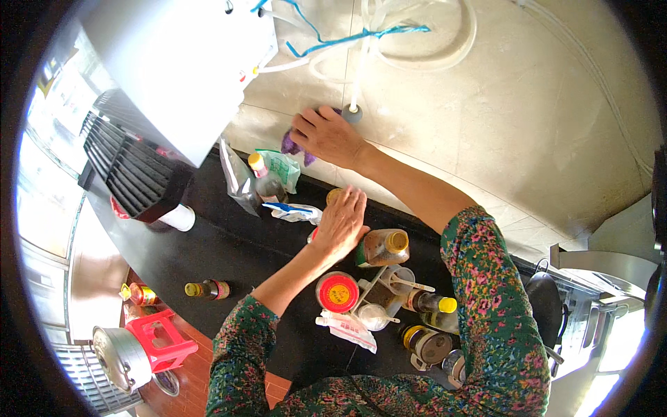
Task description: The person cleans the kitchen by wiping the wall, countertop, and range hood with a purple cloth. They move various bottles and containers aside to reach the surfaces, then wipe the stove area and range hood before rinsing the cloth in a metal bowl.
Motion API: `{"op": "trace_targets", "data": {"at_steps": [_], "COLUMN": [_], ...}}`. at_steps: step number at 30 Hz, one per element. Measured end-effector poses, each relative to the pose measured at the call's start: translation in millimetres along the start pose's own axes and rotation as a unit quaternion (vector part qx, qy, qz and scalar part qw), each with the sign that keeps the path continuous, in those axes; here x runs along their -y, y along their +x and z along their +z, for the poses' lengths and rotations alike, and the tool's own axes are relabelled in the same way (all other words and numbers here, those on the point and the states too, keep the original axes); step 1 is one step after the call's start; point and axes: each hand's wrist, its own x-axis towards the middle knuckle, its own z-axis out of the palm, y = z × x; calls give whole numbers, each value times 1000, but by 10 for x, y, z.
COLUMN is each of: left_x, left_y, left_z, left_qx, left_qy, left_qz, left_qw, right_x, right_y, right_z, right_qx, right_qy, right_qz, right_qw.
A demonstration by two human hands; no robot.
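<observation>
My right hand (329, 136) is pressed to the tiled wall, its fingers on a purple cloth (293, 145) beside a grey pipe fitting (351, 113). Lower down, my left hand (341, 224) is over the black countertop among jars and bottles, with its fingers by a yellowish lid (333, 196). Whether it touches anything is unclear. A plastic bottle with a brown cap (385, 247) stands just right of it. Left of it are a blue-and-white packet (294, 211), a yellow-capped bottle (268, 182) and a green-and-white bag (281, 166). A red-lidded jar (337, 292) is nearer my body.
A white wall-mounted appliance (172, 68) with hoses overhangs the counter at upper left. A black slatted rack (135, 167), a small sauce bottle (208, 289), seasoning containers (375, 313) and a black wok (544, 307) are around. A metal pot (122, 359) is beside a red stool (162, 341).
</observation>
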Motion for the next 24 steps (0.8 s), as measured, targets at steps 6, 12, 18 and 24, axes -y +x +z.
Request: {"op": "trace_targets", "data": {"at_steps": [6,12,18,24], "left_x": [91,82,-285,-983], "left_y": [-133,-204,-315,-505], "left_z": [-256,-396,-694,-1110], "left_qx": [-97,-89,-121,-20], "left_qy": [-156,-182,-275,-398], "left_qz": [-45,-101,-138,-147], "left_qw": [982,974,944,905], "right_x": [-162,-103,-103,-96], "right_y": [-860,-2292,-2653,-2148], "right_z": [-688,-1476,-2154,-2847], "right_qx": [155,343,360,102], "right_qy": [28,-24,-81,81], "right_qz": [-38,23,258,522], "right_qw": [987,939,893,843]}}
